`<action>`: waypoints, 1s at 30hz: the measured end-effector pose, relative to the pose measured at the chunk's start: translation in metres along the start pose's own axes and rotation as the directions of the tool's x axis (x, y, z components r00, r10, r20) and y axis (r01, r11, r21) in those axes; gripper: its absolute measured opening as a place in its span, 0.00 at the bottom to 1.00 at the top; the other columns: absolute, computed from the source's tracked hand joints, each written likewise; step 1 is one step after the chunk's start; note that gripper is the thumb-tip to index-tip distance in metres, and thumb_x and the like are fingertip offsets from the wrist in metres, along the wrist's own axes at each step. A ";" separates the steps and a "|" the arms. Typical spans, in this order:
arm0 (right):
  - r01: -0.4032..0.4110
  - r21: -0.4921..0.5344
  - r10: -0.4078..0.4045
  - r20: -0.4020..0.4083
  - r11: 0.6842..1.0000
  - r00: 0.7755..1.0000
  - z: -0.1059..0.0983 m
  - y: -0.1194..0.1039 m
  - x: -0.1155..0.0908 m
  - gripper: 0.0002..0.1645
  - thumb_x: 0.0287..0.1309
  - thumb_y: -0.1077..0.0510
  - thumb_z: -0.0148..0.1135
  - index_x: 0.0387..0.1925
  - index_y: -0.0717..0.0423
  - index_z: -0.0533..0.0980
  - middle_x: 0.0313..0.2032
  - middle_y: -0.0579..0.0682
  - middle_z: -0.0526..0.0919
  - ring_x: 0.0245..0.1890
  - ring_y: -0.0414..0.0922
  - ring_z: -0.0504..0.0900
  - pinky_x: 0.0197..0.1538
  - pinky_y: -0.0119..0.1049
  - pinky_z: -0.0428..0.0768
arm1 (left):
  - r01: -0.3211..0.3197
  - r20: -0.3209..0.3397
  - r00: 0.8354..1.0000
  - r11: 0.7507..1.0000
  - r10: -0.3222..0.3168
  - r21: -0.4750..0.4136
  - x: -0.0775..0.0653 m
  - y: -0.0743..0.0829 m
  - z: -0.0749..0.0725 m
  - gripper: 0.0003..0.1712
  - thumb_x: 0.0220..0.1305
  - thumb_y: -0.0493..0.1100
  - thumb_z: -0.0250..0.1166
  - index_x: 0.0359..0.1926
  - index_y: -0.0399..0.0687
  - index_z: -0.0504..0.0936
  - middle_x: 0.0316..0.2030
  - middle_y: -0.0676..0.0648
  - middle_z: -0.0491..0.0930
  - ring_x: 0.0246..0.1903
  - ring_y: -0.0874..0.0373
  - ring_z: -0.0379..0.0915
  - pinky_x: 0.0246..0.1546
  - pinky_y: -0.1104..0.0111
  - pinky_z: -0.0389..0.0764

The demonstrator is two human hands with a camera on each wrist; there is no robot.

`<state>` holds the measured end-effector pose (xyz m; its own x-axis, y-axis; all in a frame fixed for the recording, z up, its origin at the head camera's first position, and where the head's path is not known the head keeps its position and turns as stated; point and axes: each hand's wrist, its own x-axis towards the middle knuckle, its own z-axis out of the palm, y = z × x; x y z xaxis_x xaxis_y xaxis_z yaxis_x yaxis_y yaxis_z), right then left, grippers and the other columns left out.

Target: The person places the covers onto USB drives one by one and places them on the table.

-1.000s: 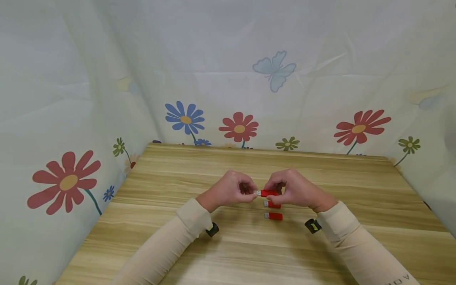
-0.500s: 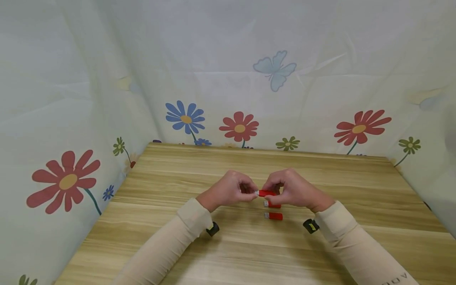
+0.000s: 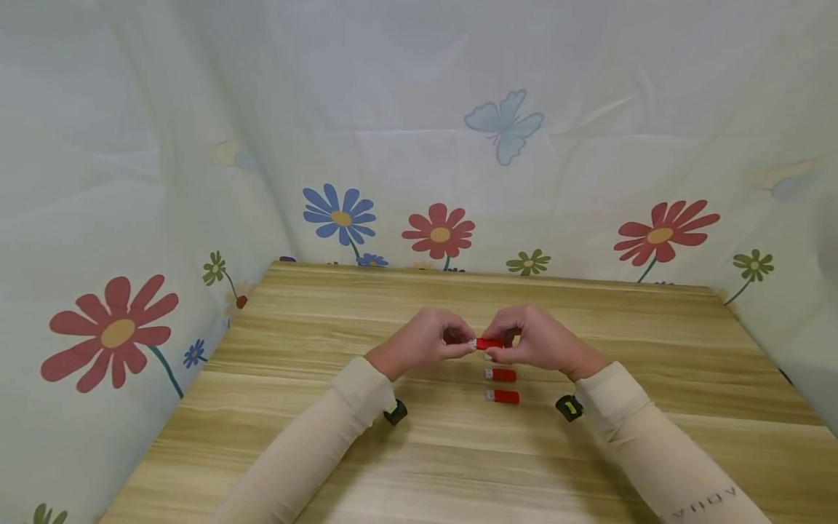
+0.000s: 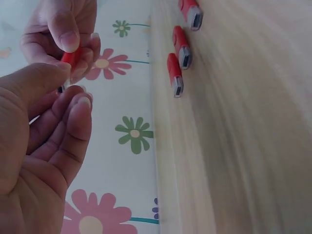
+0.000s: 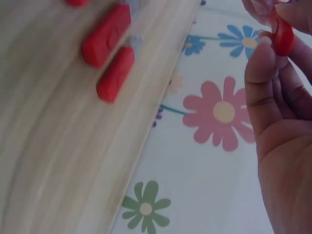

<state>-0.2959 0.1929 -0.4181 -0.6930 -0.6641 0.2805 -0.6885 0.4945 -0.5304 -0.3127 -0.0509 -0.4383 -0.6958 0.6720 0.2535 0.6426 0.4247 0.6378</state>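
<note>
Above the table, both hands hold one red USB stick [image 3: 489, 343] between them, roughly level. My right hand [image 3: 540, 340] pinches its red body between thumb and fingers. At its silver plug end, the thumb and fingertips of my left hand [image 3: 425, 340] pinch the stick; they cover most of the plug. On the table lie three similar sticks in a row: a near one [image 3: 503, 397], a middle one [image 3: 500, 375] and a far one [image 4: 175, 75]. The right hand mostly hides the far one in the head view.
The wood-grain table [image 3: 366, 306] ends at a back edge against a white curtain [image 3: 366, 94] printed with flowers and a butterfly. Small black devices sit under each wrist, the left one [image 3: 396, 413] and the right one [image 3: 569, 408].
Both hands have moved slightly up and away from the body with the held USB stick. Part of the far stick on the table now shows below the right hand.
</note>
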 end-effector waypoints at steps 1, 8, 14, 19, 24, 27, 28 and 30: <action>-0.013 0.000 0.013 -0.004 1.000 1.000 -0.001 0.003 0.001 0.09 0.55 0.61 0.76 0.38 0.45 0.89 0.33 0.38 0.86 0.28 0.37 0.81 0.34 0.37 0.85 | 0.016 -0.001 1.000 1.000 -0.016 0.018 0.004 -0.001 0.000 0.08 0.63 0.44 0.74 0.43 0.49 0.90 0.34 0.56 0.88 0.31 0.68 0.80 0.38 0.77 0.83; -0.047 -0.011 0.047 -0.006 0.999 0.999 -0.008 0.027 0.009 0.08 0.57 0.62 0.75 0.39 0.47 0.89 0.34 0.42 0.87 0.29 0.37 0.83 0.36 0.35 0.86 | 0.105 0.012 0.994 0.984 -0.108 0.147 0.035 -0.013 0.007 0.09 0.63 0.45 0.74 0.44 0.51 0.89 0.33 0.57 0.86 0.31 0.67 0.79 0.38 0.78 0.81; -0.071 -0.048 0.071 -0.001 0.996 0.997 -0.008 0.045 0.015 0.08 0.57 0.63 0.75 0.39 0.52 0.89 0.34 0.45 0.87 0.30 0.37 0.83 0.36 0.31 0.85 | 0.102 0.027 0.994 0.974 -0.110 0.201 0.057 -0.030 0.017 0.08 0.63 0.46 0.74 0.42 0.51 0.88 0.32 0.57 0.85 0.31 0.65 0.78 0.37 0.78 0.80; -0.110 -0.083 0.112 0.017 0.990 0.994 -0.006 0.058 0.016 0.08 0.55 0.64 0.75 0.38 0.53 0.89 0.34 0.46 0.87 0.32 0.38 0.83 0.37 0.32 0.85 | 0.092 0.053 0.992 0.958 -0.111 0.270 0.071 -0.038 0.026 0.08 0.65 0.47 0.73 0.42 0.51 0.88 0.33 0.56 0.85 0.33 0.64 0.77 0.38 0.76 0.79; -0.113 -0.145 0.122 0.053 0.983 0.991 -0.004 0.068 0.017 0.07 0.56 0.63 0.75 0.37 0.54 0.89 0.34 0.47 0.88 0.33 0.39 0.83 0.40 0.40 0.87 | 0.073 0.080 0.992 0.950 -0.102 0.303 0.081 -0.046 0.034 0.04 0.66 0.45 0.72 0.38 0.51 0.89 0.30 0.57 0.84 0.31 0.64 0.76 0.36 0.76 0.78; -0.139 -0.148 0.151 0.080 0.979 0.985 -0.004 0.070 0.017 0.06 0.56 0.64 0.75 0.37 0.54 0.89 0.35 0.48 0.89 0.34 0.40 0.85 0.41 0.41 0.87 | 0.059 0.103 0.990 0.946 -0.097 0.320 0.084 -0.049 0.037 0.03 0.66 0.45 0.72 0.36 0.52 0.89 0.28 0.57 0.83 0.30 0.63 0.75 0.34 0.75 0.77; -0.148 -0.147 0.162 0.090 0.978 0.983 -0.004 0.071 0.017 0.07 0.56 0.64 0.75 0.37 0.54 0.89 0.36 0.47 0.89 0.35 0.40 0.85 0.41 0.39 0.86 | 0.055 0.110 0.989 0.945 -0.095 0.324 0.085 -0.049 0.038 0.04 0.66 0.45 0.72 0.35 0.52 0.89 0.28 0.57 0.83 0.29 0.63 0.75 0.34 0.75 0.77; -0.165 -0.146 0.181 0.103 0.975 0.978 -0.003 0.072 0.018 0.06 0.56 0.64 0.74 0.37 0.54 0.89 0.36 0.47 0.89 0.35 0.40 0.85 0.41 0.37 0.85 | 0.050 0.122 0.988 0.941 -0.095 0.334 0.087 -0.050 0.039 0.04 0.65 0.45 0.72 0.35 0.52 0.88 0.27 0.57 0.83 0.29 0.63 0.75 0.34 0.75 0.77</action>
<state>-0.3585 0.2186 -0.4490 -0.7802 -0.6182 0.0958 -0.5886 0.6736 -0.4470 -0.3922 0.0100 -0.4767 -0.7095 0.6974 0.1011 0.6776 0.6356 0.3700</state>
